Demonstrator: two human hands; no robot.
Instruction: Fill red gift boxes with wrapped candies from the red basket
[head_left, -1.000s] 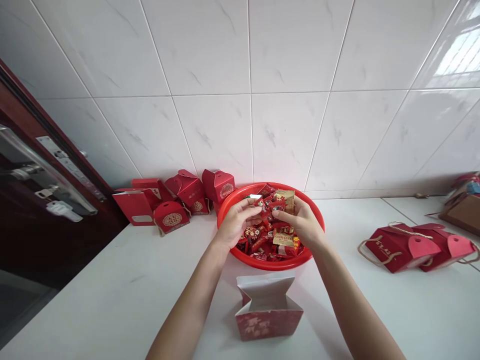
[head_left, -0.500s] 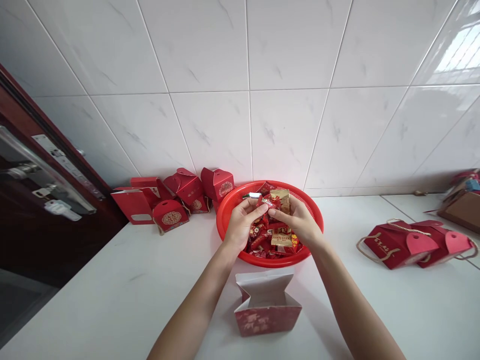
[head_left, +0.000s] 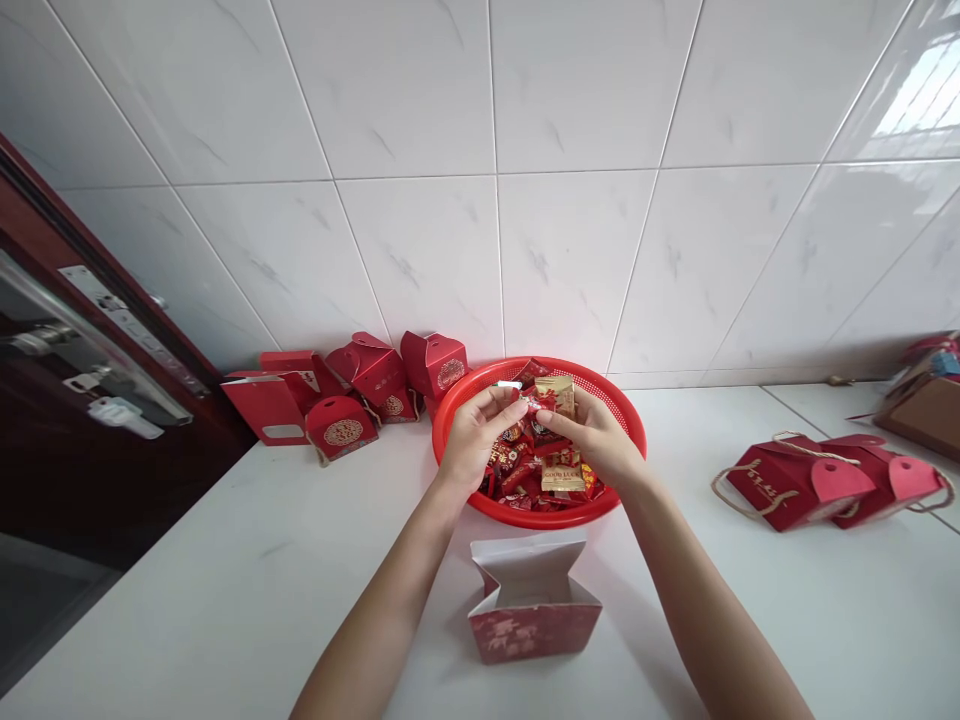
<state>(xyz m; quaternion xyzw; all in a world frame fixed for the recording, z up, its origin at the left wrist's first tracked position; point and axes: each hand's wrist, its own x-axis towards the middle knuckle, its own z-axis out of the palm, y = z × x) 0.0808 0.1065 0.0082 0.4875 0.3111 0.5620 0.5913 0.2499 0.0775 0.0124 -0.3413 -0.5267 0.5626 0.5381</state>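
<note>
My left hand point(head_left: 472, 437) and my right hand point(head_left: 598, 437) are above a red plastic basket point(head_left: 448, 440). Between their thumbs and fingertips they pinch a small red wrapped candy point(head_left: 533, 404). A whitish, shiny wrapper end point(head_left: 508, 385) shows beside the left fingers; whether it is held cannot be made out. Gold packets, one a gold "Good Luck" candy point(head_left: 562, 474), and several red wrapped candies lie in the basket below. Nearer to me, between my forearms, stands an open red paper box point(head_left: 537, 632) with a white inside.
Several red gift boxes point(head_left: 342, 428) stand against the tiled wall at left. Two red boxes with rope handles point(head_left: 796, 484) lie at right. A brown carton point(head_left: 926, 410) sits at the far right edge. On the left is a dark door with keys point(head_left: 124, 415) in its lock.
The hands stay over the basket, fingers shifting slightly on the candy, which has turned a little. The whole view has moved slightly. The boxes have not moved on the counter.
</note>
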